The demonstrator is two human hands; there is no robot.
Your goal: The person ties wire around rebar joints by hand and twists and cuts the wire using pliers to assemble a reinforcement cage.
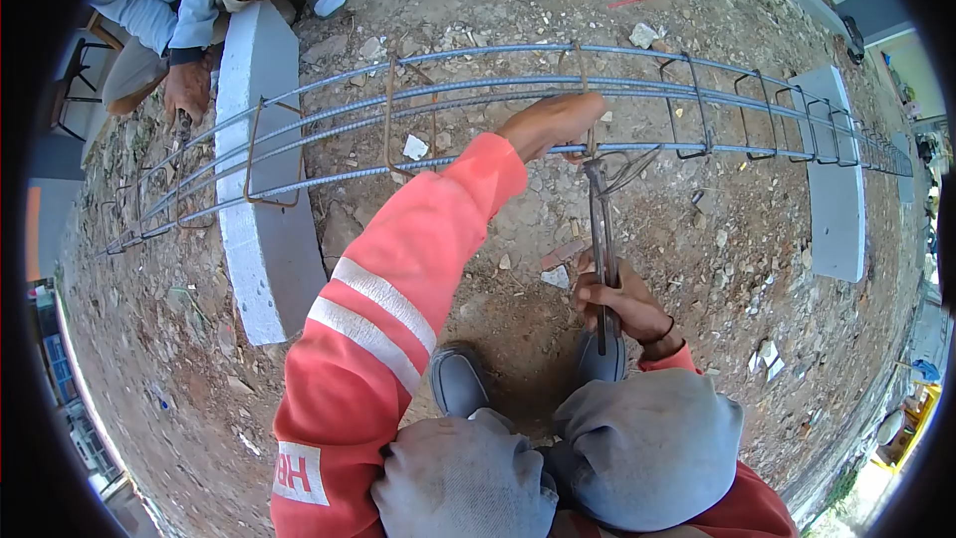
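A long rebar cage (488, 156) of ribbed bars with bent wire stirrups runs across in front of me. My left hand (558, 125) reaches over its near bars, fingers closed around a stirrup (581, 68); part of the grip is hidden. Below it my right hand (622, 301) is wrapped round the handles of long steel pincers (600, 219). Their jaws touch the near bar where that stirrup meets it, just under my left hand. Thin loops of tie wire (632, 171) stick out to the right of the jaws.
The cage rests on a grey-white block (261, 159) at left and another block (835, 189) at right. At upper left a crouching person's hand (187, 90) is by the cage's end. Rubble and a red stick (638, 0) lie on the dirt ground.
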